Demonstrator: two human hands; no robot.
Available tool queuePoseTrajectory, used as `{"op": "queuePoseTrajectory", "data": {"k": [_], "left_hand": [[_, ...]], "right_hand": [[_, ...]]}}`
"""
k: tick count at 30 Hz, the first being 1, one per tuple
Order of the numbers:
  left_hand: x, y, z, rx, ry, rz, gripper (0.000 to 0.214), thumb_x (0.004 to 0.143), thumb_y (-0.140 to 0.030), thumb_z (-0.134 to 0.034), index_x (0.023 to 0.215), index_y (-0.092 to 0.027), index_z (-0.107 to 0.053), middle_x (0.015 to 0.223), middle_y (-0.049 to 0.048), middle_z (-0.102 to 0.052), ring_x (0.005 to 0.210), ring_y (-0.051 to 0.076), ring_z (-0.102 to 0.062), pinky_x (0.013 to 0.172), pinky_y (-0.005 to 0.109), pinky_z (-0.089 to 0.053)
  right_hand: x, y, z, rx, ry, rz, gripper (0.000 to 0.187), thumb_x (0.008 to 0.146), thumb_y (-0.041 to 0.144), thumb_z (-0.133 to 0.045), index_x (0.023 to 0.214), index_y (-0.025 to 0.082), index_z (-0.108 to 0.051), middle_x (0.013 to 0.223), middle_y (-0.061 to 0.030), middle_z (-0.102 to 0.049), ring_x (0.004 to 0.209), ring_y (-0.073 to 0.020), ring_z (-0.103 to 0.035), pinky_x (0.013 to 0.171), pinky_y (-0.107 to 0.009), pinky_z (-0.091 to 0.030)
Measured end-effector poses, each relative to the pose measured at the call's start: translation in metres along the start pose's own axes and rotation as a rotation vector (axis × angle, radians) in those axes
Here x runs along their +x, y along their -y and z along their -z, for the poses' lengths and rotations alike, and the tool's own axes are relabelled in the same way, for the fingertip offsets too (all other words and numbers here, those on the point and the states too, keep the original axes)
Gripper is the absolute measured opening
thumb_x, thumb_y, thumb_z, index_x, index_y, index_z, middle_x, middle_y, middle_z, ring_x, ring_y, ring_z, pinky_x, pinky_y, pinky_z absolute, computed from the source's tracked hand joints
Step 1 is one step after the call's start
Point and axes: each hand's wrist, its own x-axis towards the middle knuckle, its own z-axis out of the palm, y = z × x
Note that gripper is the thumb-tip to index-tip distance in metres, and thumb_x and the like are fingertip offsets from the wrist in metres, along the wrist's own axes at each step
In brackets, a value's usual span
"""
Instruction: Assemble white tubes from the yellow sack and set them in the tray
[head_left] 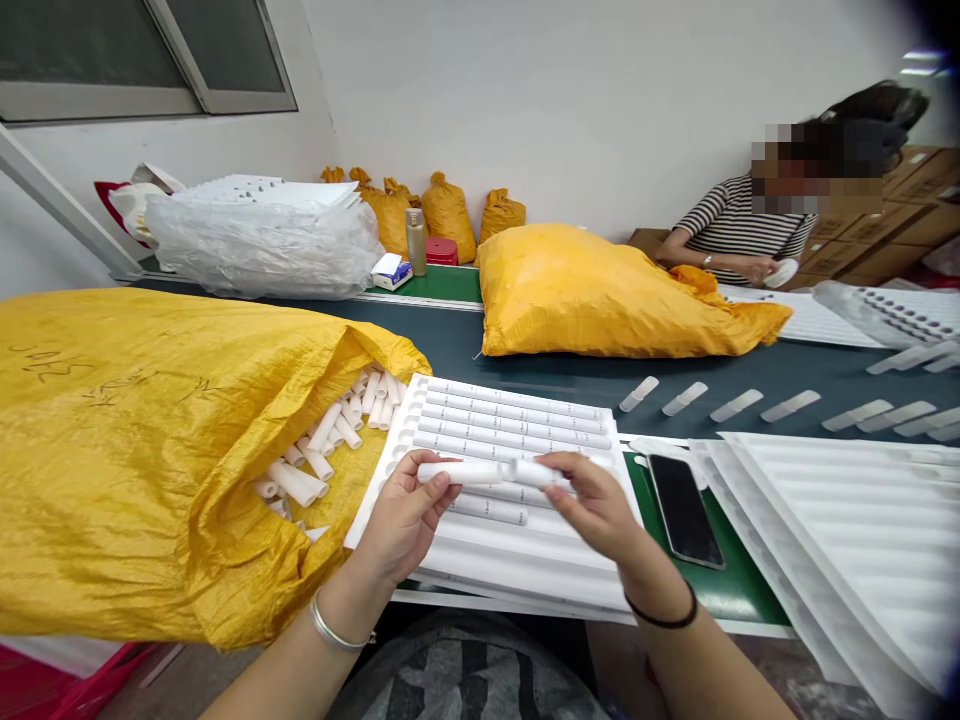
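Above a white grooved tray [517, 550], my left hand [405, 515] pinches a white plastic tube [469, 472] between thumb and fingers. My right hand [600, 505] grips a shorter white tube piece [531, 472], slightly blurred. The two pieces lie end to end in one line; whether they touch I cannot tell. Under the hands, rows of printed white tubes [517, 425] fill the tray's far grooves, while its near grooves show bare. At the left, an open yellow sack [150, 450] spills loose white tubes [322, 460] beside the tray.
A black phone [684, 510] and stacked white trays [832, 560] are on the right. Along the dark conveyor belt [450, 345] lie several translucent tubes [735, 405] and a full yellow sack [592, 295]. Across it sits a person in a striped shirt [724, 225], handling a white item.
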Motion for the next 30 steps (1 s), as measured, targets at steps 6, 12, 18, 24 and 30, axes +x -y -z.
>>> {"op": "queuePoseTrajectory", "data": {"k": [6, 12, 18, 24, 30], "left_hand": [[-0.008, -0.016, 0.005, 0.691, 0.057, -0.237, 0.031, 0.071, -0.035, -0.077, 0.093, -0.017, -0.067, 0.075, 0.0009, -0.068, 0.069, 0.014, -0.064, 0.064, 0.024, -0.052], [-0.018, -0.033, 0.003, 1.106, 0.279, -0.319, 0.030, 0.082, -0.036, -0.065, 0.109, -0.023, -0.070, 0.099, 0.0053, -0.073, 0.084, 0.020, -0.067, 0.071, 0.027, -0.052], [-0.019, -0.027, 0.002, 1.274, 0.322, -0.681, 0.032, 0.085, -0.028, -0.062, 0.117, -0.023, -0.066, 0.099, 0.0080, -0.071, 0.091, 0.021, -0.065, 0.083, 0.032, -0.051], [-0.026, -0.025, -0.002, 1.251, 0.346, -0.723, 0.033, 0.085, -0.023, -0.061, 0.118, -0.024, -0.064, 0.094, 0.0077, -0.071, 0.088, 0.021, -0.065, 0.079, 0.031, -0.051], [-0.014, -0.008, 0.016, 1.380, 0.358, -0.480, 0.068, 0.080, -0.040, -0.067, 0.141, -0.024, -0.042, 0.109, 0.0113, -0.070, 0.098, 0.026, -0.066, 0.085, 0.036, -0.051]], "right_hand": [[0.017, 0.023, -0.009, -0.001, -0.027, 0.240, 0.033, 0.092, 0.015, -0.053, 0.124, 0.025, -0.054, 0.109, -0.0093, -0.061, 0.102, -0.0217, -0.059, 0.087, -0.038, -0.051], [0.021, 0.034, 0.000, 0.001, 0.111, 0.280, 0.032, 0.092, 0.017, -0.055, 0.122, 0.024, -0.055, 0.105, -0.0083, -0.063, 0.100, -0.0206, -0.059, 0.085, -0.036, -0.051], [0.018, 0.040, -0.012, 0.077, 0.127, 0.064, 0.024, 0.091, 0.028, -0.058, 0.115, 0.024, -0.058, 0.098, -0.0059, -0.068, 0.079, -0.0162, -0.063, 0.068, -0.028, -0.052], [0.014, 0.049, -0.015, 0.058, 0.081, 0.180, 0.023, 0.094, 0.027, -0.053, 0.116, 0.023, -0.056, 0.099, -0.0071, -0.068, 0.089, -0.0182, -0.065, 0.076, -0.029, -0.053], [0.021, 0.017, -0.039, -0.339, 0.242, 0.146, 0.022, 0.088, 0.027, -0.060, 0.109, 0.021, -0.064, 0.092, -0.0075, -0.069, 0.087, -0.0217, -0.063, 0.079, -0.033, -0.052]]}}
